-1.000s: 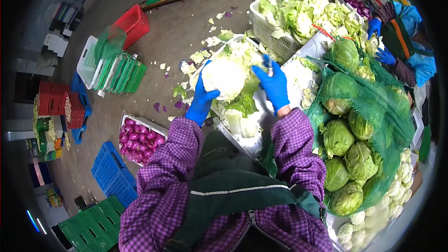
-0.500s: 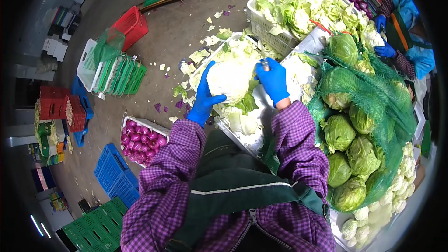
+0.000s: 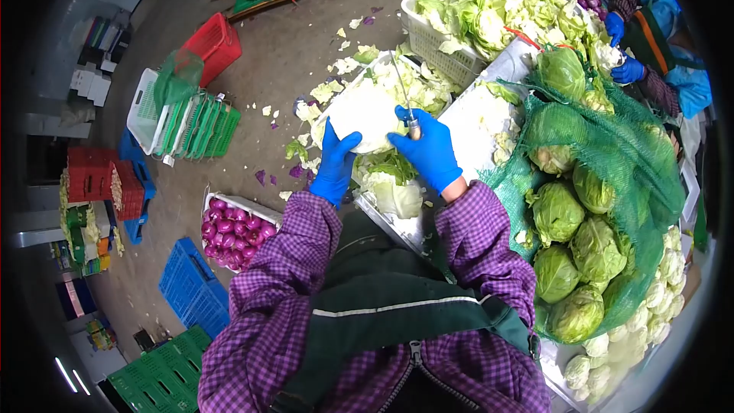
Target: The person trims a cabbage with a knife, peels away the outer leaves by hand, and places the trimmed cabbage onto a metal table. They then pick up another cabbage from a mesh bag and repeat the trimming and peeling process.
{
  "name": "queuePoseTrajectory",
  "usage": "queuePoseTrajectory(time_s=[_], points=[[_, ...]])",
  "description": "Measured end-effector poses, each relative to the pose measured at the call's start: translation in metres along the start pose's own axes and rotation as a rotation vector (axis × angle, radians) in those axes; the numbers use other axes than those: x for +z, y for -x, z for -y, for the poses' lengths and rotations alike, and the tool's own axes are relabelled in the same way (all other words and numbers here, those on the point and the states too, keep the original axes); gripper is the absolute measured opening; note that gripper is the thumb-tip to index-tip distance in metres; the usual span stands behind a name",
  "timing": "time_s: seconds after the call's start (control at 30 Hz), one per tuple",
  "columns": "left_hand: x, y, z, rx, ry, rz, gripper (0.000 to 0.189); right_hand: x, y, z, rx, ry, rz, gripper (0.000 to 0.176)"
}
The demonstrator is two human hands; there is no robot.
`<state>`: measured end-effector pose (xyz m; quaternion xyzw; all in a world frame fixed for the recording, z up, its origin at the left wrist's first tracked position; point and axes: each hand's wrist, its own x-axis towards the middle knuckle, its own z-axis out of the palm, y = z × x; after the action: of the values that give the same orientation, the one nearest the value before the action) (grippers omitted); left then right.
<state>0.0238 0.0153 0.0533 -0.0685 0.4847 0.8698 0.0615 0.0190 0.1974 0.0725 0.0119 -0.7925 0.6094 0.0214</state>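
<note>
The pale, smooth, round cabbage head (image 3: 365, 116) lies between the two hands, above a white plastic crate (image 3: 421, 241) heaped with loose, light-green cabbage leaves (image 3: 397, 197). The left hand (image 3: 333, 168), in a blue glove, holds it from the left and the near side: the fingers reach up along its left edge, and the thumb, spread apart from them, lies against its near left part. The glare on the cabbage is strong, so how far the fingertips go beneath it is hard to tell.

The right hand (image 3: 430, 154), also in a blue glove, is closed around the short, light-coloured handle of a thin-bladed metal knife (image 3: 414, 127). Its thumb points toward the cabbage and seems to touch the near right edge, while the curled index finger is at the right side of the head. The blade slants up and away from the person, past the right side of the cabbage and over the leaves.

To the right, whole green cabbages (image 3: 563, 210) lie under and beside a dark-green mesh net (image 3: 631, 160). Beyond the hands stands a white slatted plastic basket (image 3: 443, 50) piled with leaves, and to the left, near the sleeve, a white crate holds shiny purple onions (image 3: 232, 233)
</note>
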Motion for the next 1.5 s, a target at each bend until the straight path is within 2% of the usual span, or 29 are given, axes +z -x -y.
queuePoseTrajectory(time_s=[0.03, 0.13, 0.23, 0.3, 0.37, 0.4, 0.43, 0.5, 0.53, 0.57, 0.63, 0.7, 0.77, 0.83, 0.87, 0.9, 0.93, 1.0, 1.03, 1.1, 1.13, 1.17, 1.2, 1.23, 1.3, 1.33, 1.4, 1.43, 1.5], points=[[-0.002, 0.000, 0.001, -0.001, -0.002, 0.000, 0.075, -0.002, -0.001, -0.001, 0.001, -0.002, -0.001, 0.045], [-0.007, -0.001, 0.010, 0.007, 0.123, 0.029, 0.073, -0.009, -0.007, -0.004, 0.244, -0.348, 0.070, 0.027], [-0.015, -0.003, 0.019, 0.035, 0.084, 0.052, 0.070, -0.028, -0.005, -0.008, 0.366, -0.416, 0.075, 0.027], [-0.025, -0.006, 0.025, -0.078, 0.289, 0.071, 0.075, -0.044, -0.008, -0.031, 0.396, -0.439, -0.029, 0.026], [-0.026, -0.005, 0.021, -0.099, 0.380, 0.124, 0.072, -0.048, -0.011, -0.060, 0.399, -0.489, -0.088, 0.026], [-0.025, -0.006, 0.018, -0.115, 0.470, 0.182, 0.070, -0.047, -0.012, -0.071, 0.464, -0.436, -0.104, 0.035], [-0.018, -0.004, 0.016, -0.115, 0.470, 0.184, 0.070, -0.044, -0.010, -0.062, 0.462, -0.437, -0.106, 0.035], [-0.005, -0.001, 0.010, -0.144, 0.418, 0.101, 0.076, -0.026, -0.006, -0.026, 0.306, -0.397, -0.203, 0.053], [-0.004, 0.000, 0.008, -0.145, 0.417, 0.098, 0.076, -0.020, -0.005, -0.021, 0.183, -0.393, -0.074, 0.070], [-0.002, 0.001, 0.007, -0.185, 0.421, 0.100, 0.077, -0.009, -0.005, -0.019, 0.000, -0.352, -0.037, 0.074], [0.000, 0.003, 0.003, -0.224, 0.423, 0.106, 0.078, -0.011, -0.005, -0.003, 0.081, -0.209, 0.130, 0.070], [0.000, 0.007, -0.003, -0.352, 0.545, 0.169, 0.076, -0.010, -0.007, -0.006, 0.045, -0.231, 0.131, 0.063], [0.006, 0.002, -0.011, -0.339, 0.436, 0.091, 0.075, -0.005, -0.007, -0.012, 0.015, -0.258, 0.137, 0.057], [0.010, 0.000, -0.015, -0.325, 0.331, 0.015, 0.074, -0.002, -0.005, -0.017, 0.220, -0.428, 0.117, 0.040], [0.011, -0.002, -0.017, -0.333, 0.355, -0.025, 0.074, 0.002, -0.002, -0.016, 0.208, -0.508, 0.075, 0.029], [0.011, -0.002, -0.018, -0.341, 0.379, -0.066, 0.075, 0.002, -0.004, -0.017, 0.207, -0.507, 0.077, 0.029], [0.008, -0.002, -0.016, -0.339, 0.379, -0.069, 0.075, 0.002, -0.007, -0.017, 0.185, -0.472, -0.027, 0.027], [-0.002, -0.003, -0.009, -0.238, 0.593, 0.257, 0.064, -0.006, -0.016, -0.023, 0.195, -0.455, -0.170, 0.025], [-0.003, -0.002, -0.009, -0.239, 0.594, 0.256, 0.064, -0.015, -0.019, -0.017, 0.227, -0.470, -0.207, 0.026], [-0.001, -0.004, -0.008, -0.134, 0.593, 0.301, 0.064, -0.023, -0.014, -0.005, 0.290, -0.475, -0.108, 0.047], [0.000, -0.004, -0.007, -0.135, 0.597, 0.299, 0.064, -0.013, -0.010, -0.004, 0.043, -0.353, -0.098, 0.059], [0.001, -0.006, -0.006, -0.045, 0.492, 0.401, 0.066, -0.001, -0.006, 0.000, -0.202, -0.228, -0.086, 0.071], [0.002, -0.008, -0.007, 0.046, 0.382, 0.505, 0.069, 0.002, 0.000, 0.005, -0.172, -0.202, 0.042, 0.086], [0.004, -0.009, -0.013, 0.045, 0.381, 0.511, 0.069, 0.003, 0.002, 0.010, -0.162, -0.037, 0.059, 0.082], [0.007, -0.009, -0.030, -0.406, 0.480, 0.183, 0.075, 0.016, 0.000, -0.014, -0.160, -0.183, -0.046, 0.073], [0.000, -0.012, -0.029, -0.407, 0.479, 0.179, 0.075, 0.016, 0.003, -0.013, -0.157, -0.186, -0.044, 0.073], [-0.013, -0.024, -0.024, -0.378, 0.275, 0.021, 0.080, 0.013, 0.007, -0.007, -0.084, 0.008, -0.070, 0.054], [-0.012, -0.023, -0.021, -0.373, 0.274, 0.021, 0.080, 0.012, 0.007, -0.006, -0.088, 0.007, -0.069, 0.054], [-0.008, -0.021, -0.014, -0.338, 0.218, -0.017, 0.077, 0.012, 0.004, -0.004, -0.046, 0.075, -0.129, 0.039]])
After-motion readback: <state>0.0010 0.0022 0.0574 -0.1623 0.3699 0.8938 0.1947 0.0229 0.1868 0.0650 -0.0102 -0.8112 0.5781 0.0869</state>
